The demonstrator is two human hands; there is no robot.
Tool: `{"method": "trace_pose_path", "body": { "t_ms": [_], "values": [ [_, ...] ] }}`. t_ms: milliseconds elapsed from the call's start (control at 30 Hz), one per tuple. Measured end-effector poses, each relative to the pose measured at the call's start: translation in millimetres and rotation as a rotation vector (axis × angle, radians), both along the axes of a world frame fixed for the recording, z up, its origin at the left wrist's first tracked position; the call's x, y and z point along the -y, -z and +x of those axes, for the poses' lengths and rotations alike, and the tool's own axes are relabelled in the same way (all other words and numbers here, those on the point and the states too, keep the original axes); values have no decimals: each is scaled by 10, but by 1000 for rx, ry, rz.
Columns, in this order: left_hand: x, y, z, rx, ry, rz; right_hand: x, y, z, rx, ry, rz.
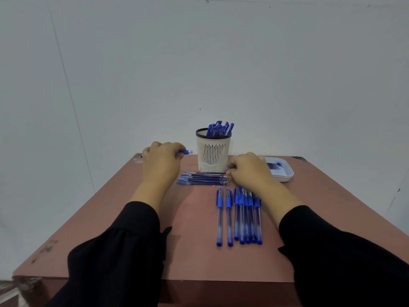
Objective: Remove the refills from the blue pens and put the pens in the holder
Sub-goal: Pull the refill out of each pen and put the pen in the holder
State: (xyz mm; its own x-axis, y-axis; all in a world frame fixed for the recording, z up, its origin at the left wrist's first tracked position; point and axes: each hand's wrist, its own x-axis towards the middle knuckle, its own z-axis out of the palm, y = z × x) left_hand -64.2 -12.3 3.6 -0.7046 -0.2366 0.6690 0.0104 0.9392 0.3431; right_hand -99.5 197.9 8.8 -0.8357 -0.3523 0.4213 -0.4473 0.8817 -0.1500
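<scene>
capped blue pens [240, 216] side by side, refills [203, 179] stacked

The left hand [162, 161] hides most of the pen [185, 152] it grips. The right hand [249, 169] covers the refill ends and part of the tray [285, 173], whose contents blur.

1. Holder [213, 152]: cream, vertical slits, black rim;
2. Pens [240, 216]: clear barrels, blue caps and grips;
3. Refills [203, 178]: dark blue;
4. Table [124, 218]: reddish-brown;
5. Tray [285, 173]: white;
6. Sleeves [124, 251]: black.

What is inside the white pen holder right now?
Blue pens stand in the white pen holder, caps poking above its black rim. Their lower parts are hidden behind its wall.
</scene>
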Motion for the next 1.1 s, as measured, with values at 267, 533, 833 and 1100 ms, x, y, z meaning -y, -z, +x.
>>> {"method": "trace_pose_path", "body": {
  "t_ms": [267,533,833,1100],
  "values": [
    [-44,13,-2,12,6,-40,257,12,-23,72,-9,73],
    [-56,21,-8,20,13,-46,218,1,-11,68,-16,54],
    [-77,17,-7,30,23,-36,213,9,15,92,-69,32],
    [-177,29,-14,80,107,-54,-38,-46,-155,76,84,-123]
  ]
}}
